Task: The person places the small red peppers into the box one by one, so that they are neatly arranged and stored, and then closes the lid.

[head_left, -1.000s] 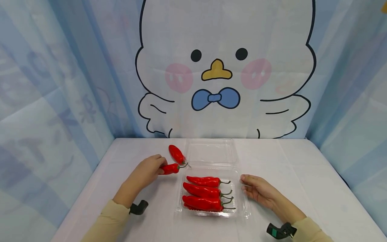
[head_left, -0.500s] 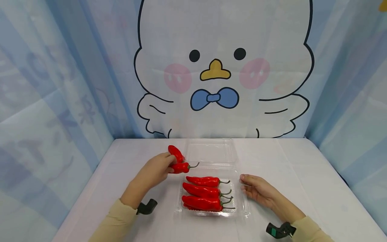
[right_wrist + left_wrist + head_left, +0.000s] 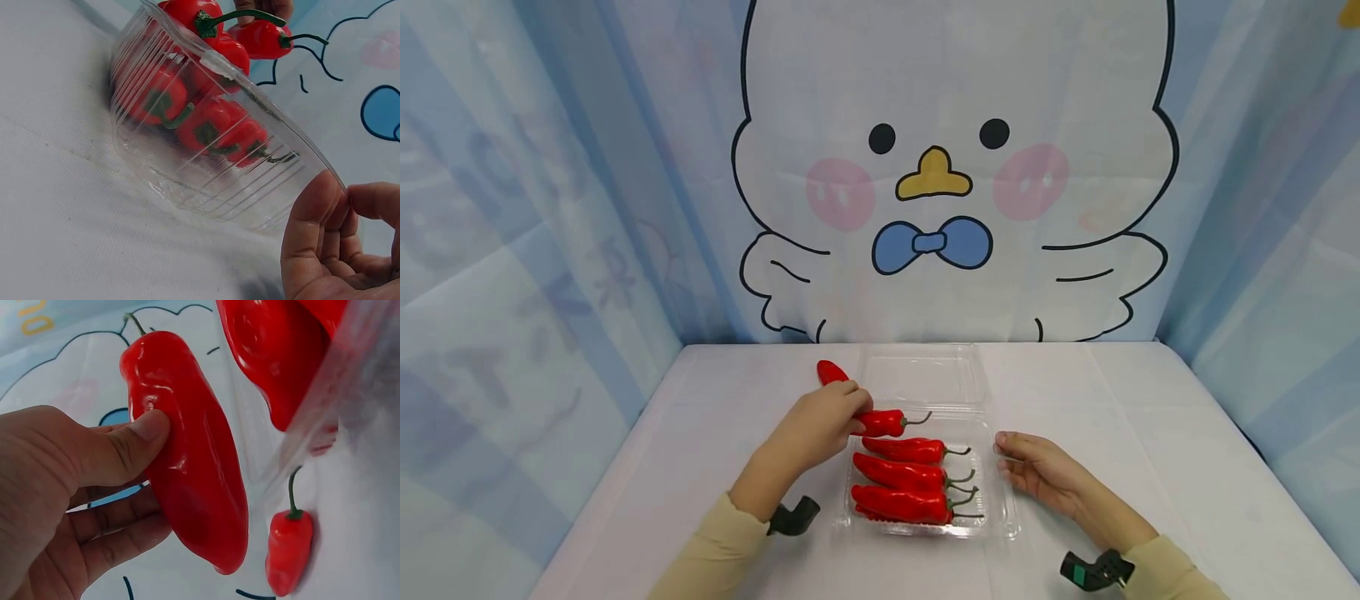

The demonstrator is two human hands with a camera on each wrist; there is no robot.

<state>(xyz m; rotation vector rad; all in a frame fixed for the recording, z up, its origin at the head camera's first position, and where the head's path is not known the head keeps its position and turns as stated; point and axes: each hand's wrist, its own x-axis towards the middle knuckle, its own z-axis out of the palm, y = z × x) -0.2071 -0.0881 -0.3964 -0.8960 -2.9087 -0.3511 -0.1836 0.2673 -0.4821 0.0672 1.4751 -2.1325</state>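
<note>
My left hand (image 3: 816,427) holds a red pepper (image 3: 886,423) over the back of a clear plastic clamshell box (image 3: 996,479). In the left wrist view the thumb lies across the middle of this pepper, with the fingers behind it. Several red peppers (image 3: 904,504) with green stems lie in the box, stems pointing right. My right hand (image 3: 1047,473) is at the box's right side. In the right wrist view, thumb and finger pinch the box's rim (image 3: 284,122). Another red pepper (image 3: 289,550) lies on the table behind the left hand, partly hidden in the head view.
The box's clear lid (image 3: 925,377) lies folded back towards the rear of the white table (image 3: 1097,392). A curtain with a cartoon bird (image 3: 955,300) hangs at the table's back edge. Blue curtains (image 3: 1262,317) stand on both sides.
My left hand has carried the pepper rightward from beside the box to over its back part. The right hand has stayed at the box's rim.
</note>
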